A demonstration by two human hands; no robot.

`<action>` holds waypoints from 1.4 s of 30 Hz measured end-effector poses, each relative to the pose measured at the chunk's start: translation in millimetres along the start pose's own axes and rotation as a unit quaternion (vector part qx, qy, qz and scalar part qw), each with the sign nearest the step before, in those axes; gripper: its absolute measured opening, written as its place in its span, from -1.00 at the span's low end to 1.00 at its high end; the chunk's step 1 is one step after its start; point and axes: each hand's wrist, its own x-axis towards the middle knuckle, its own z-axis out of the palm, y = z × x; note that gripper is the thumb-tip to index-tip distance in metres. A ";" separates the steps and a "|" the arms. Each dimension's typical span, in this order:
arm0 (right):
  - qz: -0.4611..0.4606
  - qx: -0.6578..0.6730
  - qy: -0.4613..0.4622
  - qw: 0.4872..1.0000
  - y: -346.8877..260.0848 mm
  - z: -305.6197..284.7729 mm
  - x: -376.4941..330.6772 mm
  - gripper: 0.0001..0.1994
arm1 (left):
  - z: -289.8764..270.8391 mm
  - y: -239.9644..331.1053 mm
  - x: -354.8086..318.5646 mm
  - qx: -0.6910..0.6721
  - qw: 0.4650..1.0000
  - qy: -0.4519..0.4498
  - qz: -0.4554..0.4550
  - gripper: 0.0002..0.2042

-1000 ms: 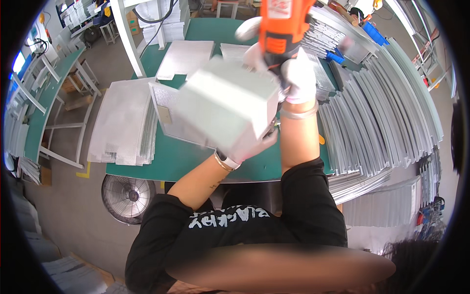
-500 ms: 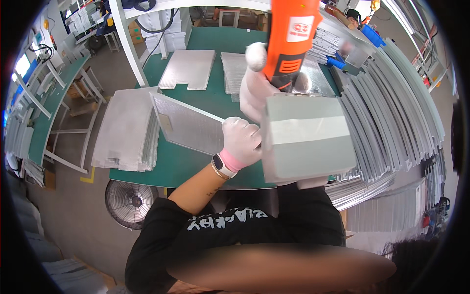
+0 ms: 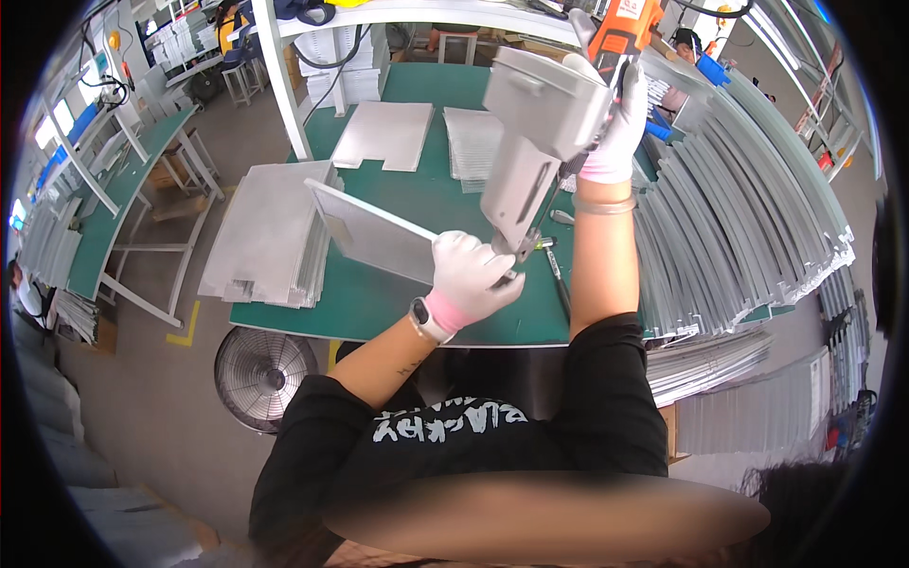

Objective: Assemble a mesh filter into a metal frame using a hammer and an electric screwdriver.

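In my gloved left hand (image 3: 473, 275) is the right end of a framed mesh panel (image 3: 374, 232), standing tilted on its edge over the green table. My gloved right hand (image 3: 620, 133) is wrapped round the handle of a large grey and orange power tool (image 3: 544, 123), shaped like a nail gun. The tool's narrow nose points down at the panel's end, beside my left fingers. Whether the nose touches the panel, I cannot tell. Below my right forearm lies a dark-handled hand tool (image 3: 559, 279), partly hidden.
Left on the green table (image 3: 417, 194) lies a stack of mesh panels (image 3: 260, 237). Flat sheets (image 3: 383, 135) and another pile (image 3: 473, 142) lie farther back. Long rows of grey frames (image 3: 748, 218) crowd the right. A floor fan (image 3: 267, 379) stands below the left edge.
My right hand has swung the power tool away from me and up to the right, turning its nose down toward my left hand. My left hand keeps hold of the panel.
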 end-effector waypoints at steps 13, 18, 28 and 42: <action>0.082 -0.057 -0.133 0.986 -9.0 21.9 -36.0 -0.34 | -153.0 -2.4 -233.1 0.009 0.867 -0.471 0.164 -0.72; 0.078 -0.035 -0.101 0.991 -8.0 36.4 -45.7 -0.32 | -119.3 -58.2 -121.1 0.268 0.944 -0.060 -0.185 -0.60; 0.113 -0.076 -0.067 0.988 8.9 33.3 -94.5 -0.26 | -86.8 46.3 -83.4 0.027 0.964 -0.228 -0.133 -0.78; 0.097 -0.082 -0.026 0.992 14.6 48.0 -137.6 -0.34 | -95.5 52.6 -85.3 -0.007 0.967 -0.215 -0.140 -0.79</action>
